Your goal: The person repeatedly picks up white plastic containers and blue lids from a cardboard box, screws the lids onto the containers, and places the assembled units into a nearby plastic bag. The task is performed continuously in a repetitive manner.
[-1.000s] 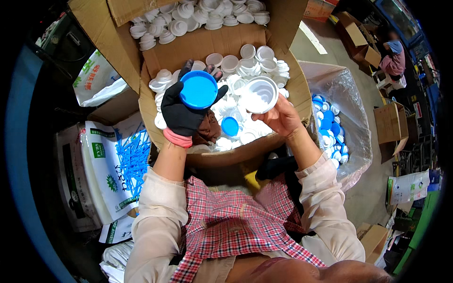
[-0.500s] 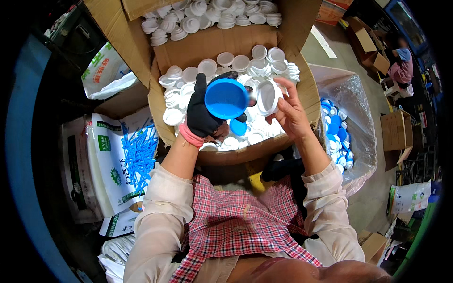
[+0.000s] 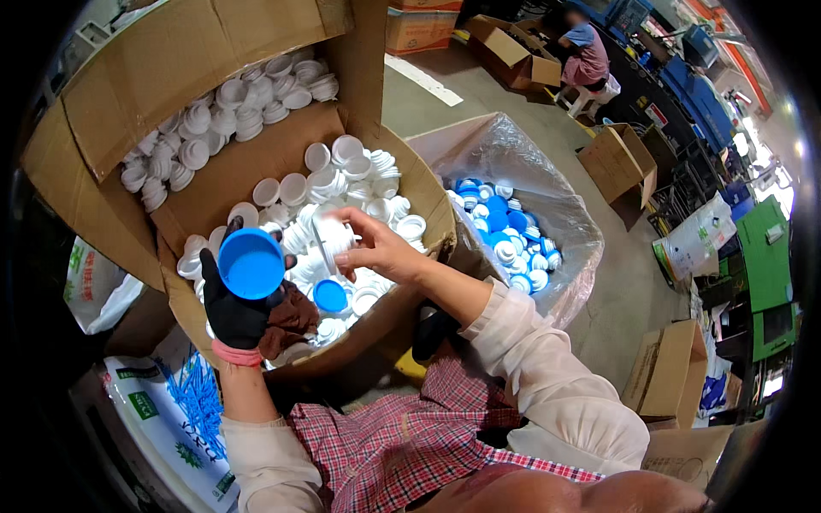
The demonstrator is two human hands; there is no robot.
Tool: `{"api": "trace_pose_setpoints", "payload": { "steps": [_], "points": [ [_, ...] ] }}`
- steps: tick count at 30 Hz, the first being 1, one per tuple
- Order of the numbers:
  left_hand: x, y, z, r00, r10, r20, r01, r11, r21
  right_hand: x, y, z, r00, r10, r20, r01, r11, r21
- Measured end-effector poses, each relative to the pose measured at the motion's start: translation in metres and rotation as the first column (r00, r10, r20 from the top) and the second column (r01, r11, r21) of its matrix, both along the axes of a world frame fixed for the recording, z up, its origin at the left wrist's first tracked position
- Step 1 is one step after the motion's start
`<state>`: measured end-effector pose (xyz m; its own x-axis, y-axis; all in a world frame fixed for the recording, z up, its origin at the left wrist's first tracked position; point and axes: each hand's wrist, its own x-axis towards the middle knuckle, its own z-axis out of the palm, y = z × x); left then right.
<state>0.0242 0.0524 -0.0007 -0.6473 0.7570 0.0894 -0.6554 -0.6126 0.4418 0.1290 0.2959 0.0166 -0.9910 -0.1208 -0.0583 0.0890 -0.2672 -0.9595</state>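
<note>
My left hand [image 3: 233, 303], in a black glove with a pink band at the wrist, grips a round blue cap [image 3: 251, 263] with its hollow side facing up. A crumpled brown cloth [image 3: 289, 325] lies against that palm. Bare fingers of my right hand [image 3: 375, 246] pinch a white lid [image 3: 321, 244], seen nearly edge-on and partly blurred, to the right of the blue cap. Both hands are over a cardboard box [image 3: 419, 184] heaped with white lids [image 3: 318, 184]. Among those lids rests another blue cap [image 3: 329, 296].
A plastic-lined box [image 3: 564, 227] of blue and white caps [image 3: 517, 239] stands to the right. Thin blue sticks [image 3: 190, 389] lie on a printed bag at lower left. Farther right are open cartons [image 3: 620, 162] and a seated person [image 3: 586, 56].
The view has swung to the right, so the boxes appear farther left. The white lid has turned from showing its hollow side to edge-on. My left hand still holds the blue cap.
</note>
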Motion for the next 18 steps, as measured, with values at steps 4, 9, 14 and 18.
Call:
{"api": "trace_pose_setpoints", "payload": {
  "steps": [4,9,14,18],
  "points": [
    [0.004,0.001,0.004,0.996,-0.093,0.016,0.093,0.996,-0.005,0.005,-0.004,0.002,0.996,-0.071,-0.046,0.068,0.995,-0.075],
    [0.000,0.000,-0.002,0.992,-0.088,0.088,0.087,0.996,0.007,0.005,-0.003,0.004,0.993,-0.106,-0.059,0.095,0.981,-0.168],
    [0.001,0.008,-0.007,0.988,-0.105,0.114,0.106,0.994,-0.006,0.009,0.001,0.015,0.975,-0.123,-0.184,0.136,0.989,0.057],
    [0.013,0.020,-0.006,0.994,-0.048,0.103,0.058,0.993,-0.098,0.013,-0.003,0.009,0.960,-0.132,-0.247,0.173,0.973,0.152]
  ]
}}
